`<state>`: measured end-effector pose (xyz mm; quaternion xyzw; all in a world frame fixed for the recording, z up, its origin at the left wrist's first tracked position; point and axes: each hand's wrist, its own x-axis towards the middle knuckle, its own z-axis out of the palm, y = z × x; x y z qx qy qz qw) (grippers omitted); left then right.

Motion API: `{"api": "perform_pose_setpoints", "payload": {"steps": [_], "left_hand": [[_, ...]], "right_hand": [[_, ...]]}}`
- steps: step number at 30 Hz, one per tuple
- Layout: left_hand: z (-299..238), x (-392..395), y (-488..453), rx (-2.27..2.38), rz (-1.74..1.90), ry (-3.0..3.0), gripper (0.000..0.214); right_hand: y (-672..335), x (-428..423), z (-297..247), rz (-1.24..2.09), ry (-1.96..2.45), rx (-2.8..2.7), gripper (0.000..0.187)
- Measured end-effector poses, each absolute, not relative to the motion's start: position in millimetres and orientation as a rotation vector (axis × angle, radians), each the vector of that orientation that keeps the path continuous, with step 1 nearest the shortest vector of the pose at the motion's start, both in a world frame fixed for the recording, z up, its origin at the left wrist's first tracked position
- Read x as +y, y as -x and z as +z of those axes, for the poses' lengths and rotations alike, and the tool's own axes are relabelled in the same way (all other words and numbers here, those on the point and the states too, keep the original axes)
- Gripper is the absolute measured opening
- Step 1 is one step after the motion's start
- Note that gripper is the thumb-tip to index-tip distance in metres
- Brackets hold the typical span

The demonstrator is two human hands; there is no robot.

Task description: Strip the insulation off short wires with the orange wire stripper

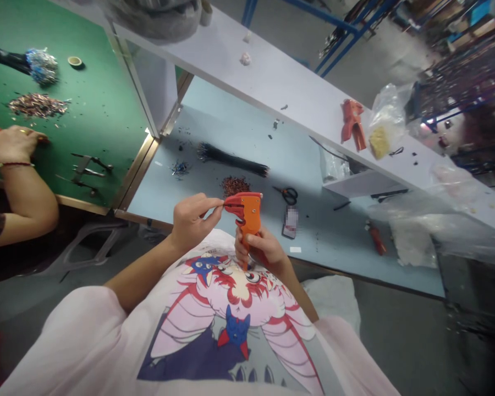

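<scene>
Fingers [213, 207] of the left hand [192, 221] are pinched together right at the nose of the orange stripper [247, 212], on something too thin to make out. The right hand [264, 250] has its fingers [258, 240] clamped round the handle. The stripper is held in the air at the centre of the frame, over the lap and short of the blue tabletop [214, 137]. The main risk, as I judge it, is a nipped fingertip: the left thumb and forefinger sit at the mouth of the jaws, so a squeeze of the handle with the pinch too far in could catch skin. A second risk is slip, since a piece held so thinly could pull out or go in crooked. Because the work hangs off the tabletop edge, any cut bits would likely drop on the shirt or the floor, not on the pile [235, 185] of reddish scraps just above the tool. Counted: two own hands; one co-worker's hand [12, 144] at the left edge, on the green tabletop [107, 110]; two strippers plainly seen, the held one and a second stripper [352, 125] on the white shelf [272, 77] at upper right, plus an orange thing under the co-worker's hand, cut off by the frame; one pair of scissors [286, 193]; one bundle of black wires [233, 159]; two scrap piles, the second pile [37, 104] at upper left; one tape roll [75, 61].
</scene>
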<state>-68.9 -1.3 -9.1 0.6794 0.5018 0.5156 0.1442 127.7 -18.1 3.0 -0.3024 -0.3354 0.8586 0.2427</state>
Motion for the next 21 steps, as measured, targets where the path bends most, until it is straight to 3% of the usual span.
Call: {"api": "perform_pose_setpoints", "payload": {"steps": [10,14,21], "left_hand": [[-12.0,0.5,67.9,1.489,1.452,-1.911,0.008],[-11.7,2.0,69.3,1.501,1.508,-1.883,0.006],[-14.6,-3.6,65.6,1.400,1.620,-2.212,0.013]], "right_hand": [[-126.1,-17.6,0.3,2.330,0.865,-0.860,0.030],[-127.6,-11.3,3.7,2.231,0.852,-1.062,0.052],[-124.5,1.4,10.7,1.615,1.085,-1.314,0.021]]}}
